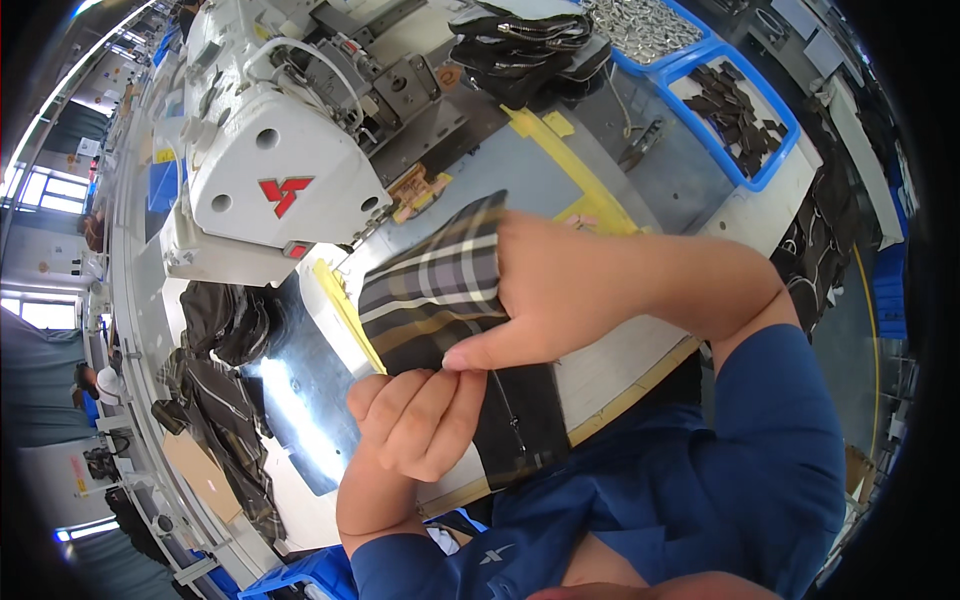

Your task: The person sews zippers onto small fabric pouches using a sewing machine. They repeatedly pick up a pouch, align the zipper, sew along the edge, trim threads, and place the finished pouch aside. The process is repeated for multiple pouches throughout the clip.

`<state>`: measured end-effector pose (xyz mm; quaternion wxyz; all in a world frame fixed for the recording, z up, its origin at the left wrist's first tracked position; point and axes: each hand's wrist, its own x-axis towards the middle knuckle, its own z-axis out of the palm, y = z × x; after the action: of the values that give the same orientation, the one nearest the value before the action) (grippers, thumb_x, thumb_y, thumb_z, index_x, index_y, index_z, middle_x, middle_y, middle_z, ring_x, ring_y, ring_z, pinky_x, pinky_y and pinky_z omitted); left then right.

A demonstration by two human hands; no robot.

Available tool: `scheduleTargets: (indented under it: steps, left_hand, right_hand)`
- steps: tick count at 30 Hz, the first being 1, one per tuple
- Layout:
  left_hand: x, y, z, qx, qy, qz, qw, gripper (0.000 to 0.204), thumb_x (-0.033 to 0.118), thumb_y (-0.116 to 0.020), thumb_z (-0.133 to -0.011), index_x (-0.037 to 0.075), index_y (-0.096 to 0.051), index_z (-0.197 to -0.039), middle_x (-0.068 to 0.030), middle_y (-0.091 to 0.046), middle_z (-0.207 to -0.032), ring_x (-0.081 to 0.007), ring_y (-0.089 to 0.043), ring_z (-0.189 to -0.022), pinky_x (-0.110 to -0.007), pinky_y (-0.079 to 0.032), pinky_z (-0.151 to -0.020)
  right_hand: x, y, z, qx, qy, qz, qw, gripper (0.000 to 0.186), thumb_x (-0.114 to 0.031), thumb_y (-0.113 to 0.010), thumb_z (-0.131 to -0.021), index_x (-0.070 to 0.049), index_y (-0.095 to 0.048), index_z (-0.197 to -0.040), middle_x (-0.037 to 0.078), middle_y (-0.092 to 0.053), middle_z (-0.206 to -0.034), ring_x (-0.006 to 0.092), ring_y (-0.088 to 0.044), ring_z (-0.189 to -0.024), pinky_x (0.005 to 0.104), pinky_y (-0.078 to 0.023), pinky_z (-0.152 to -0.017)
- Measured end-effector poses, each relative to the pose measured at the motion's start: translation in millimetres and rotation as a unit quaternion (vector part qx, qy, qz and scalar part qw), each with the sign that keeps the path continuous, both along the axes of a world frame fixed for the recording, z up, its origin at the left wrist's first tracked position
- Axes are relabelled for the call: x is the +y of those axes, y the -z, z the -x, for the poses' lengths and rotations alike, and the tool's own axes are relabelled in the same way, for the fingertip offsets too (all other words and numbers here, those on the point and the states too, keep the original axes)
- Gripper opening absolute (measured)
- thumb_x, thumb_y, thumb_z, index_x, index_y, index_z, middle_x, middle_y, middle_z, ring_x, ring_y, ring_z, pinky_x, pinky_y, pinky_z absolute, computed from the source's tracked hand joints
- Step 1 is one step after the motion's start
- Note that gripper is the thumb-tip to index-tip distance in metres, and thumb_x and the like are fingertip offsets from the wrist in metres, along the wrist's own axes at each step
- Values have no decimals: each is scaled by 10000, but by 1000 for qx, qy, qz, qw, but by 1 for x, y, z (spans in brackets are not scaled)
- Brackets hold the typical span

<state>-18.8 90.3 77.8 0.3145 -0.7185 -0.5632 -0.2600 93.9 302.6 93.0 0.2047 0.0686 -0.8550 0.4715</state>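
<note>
A dark plaid fabric piece point(430, 285) with grey, white and brown stripes is spread between my hands at the table's front. Its lower part point(520, 420) is dark and carries a zipper with a small metal pull point(515, 425). My left hand point(420, 420) is closed on the near edge, its fingers curled. My right hand point(565, 290) grips the right side, thumb pressed near the left fingertips; its other fingers are mostly hidden. Just beyond the fabric stands a white sewing machine point(290, 170).
Dark zippered pieces are stacked point(520, 45) at the back. Blue trays hold metal parts point(640, 30) and small dark strips point(735, 120). More dark fabric point(225, 320) and plaid pieces point(215, 400) lie left, beside a shiny metal plate point(310, 400). Yellow tape point(575, 170) edges the work plate.
</note>
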Motion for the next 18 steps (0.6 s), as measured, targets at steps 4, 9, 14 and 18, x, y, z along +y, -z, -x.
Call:
scheduleTargets:
  steps: [4, 9, 14, 18]
  left_hand:
    - [-4, -9, -5, 5, 3, 40, 999, 260, 35, -847, -763, 111, -824, -1010, 17, -676, -987, -145, -624, -834, -307, -424, -761]
    - [-11, -12, -8, 12, 15, 64, 998, 269, -32, -839, -757, 55, -809, -1010, -30, -674, -992, -148, -628, -823, -310, -480, -726]
    - [-18, -18, -10, 53, 2, 74, 996, 259, -58, -823, -772, 37, -805, -1012, -38, -661, -990, -169, -667, -867, -315, -501, -724]
    - [-20, -19, -10, 75, -6, 46, 996, 260, -75, -807, -788, 32, -798, -1025, -50, -664, -992, -208, -711, -941, -330, -516, -734]
  right_hand:
    - [-6, 6, -3, 62, 7, -25, 998, 364, -332, -829, -903, -17, -746, -1064, 173, -751, -906, 349, -704, -824, 411, -564, -760]
    - [-9, -11, -8, -75, -2, 25, 997, 373, -273, -831, -886, -4, -748, -1131, 191, -766, -1048, 398, -697, -959, 447, -560, -882]
    - [-12, -6, -4, -147, -7, 145, 978, 329, -227, -824, -895, -13, -751, -1134, 177, -774, -1015, 352, -719, -903, 416, -570, -873]
    - [-16, -15, -9, -149, 7, 151, 977, 352, -232, -823, -916, 2, -733, -1163, 172, -772, -995, 285, -732, -915, 390, -568, -870]
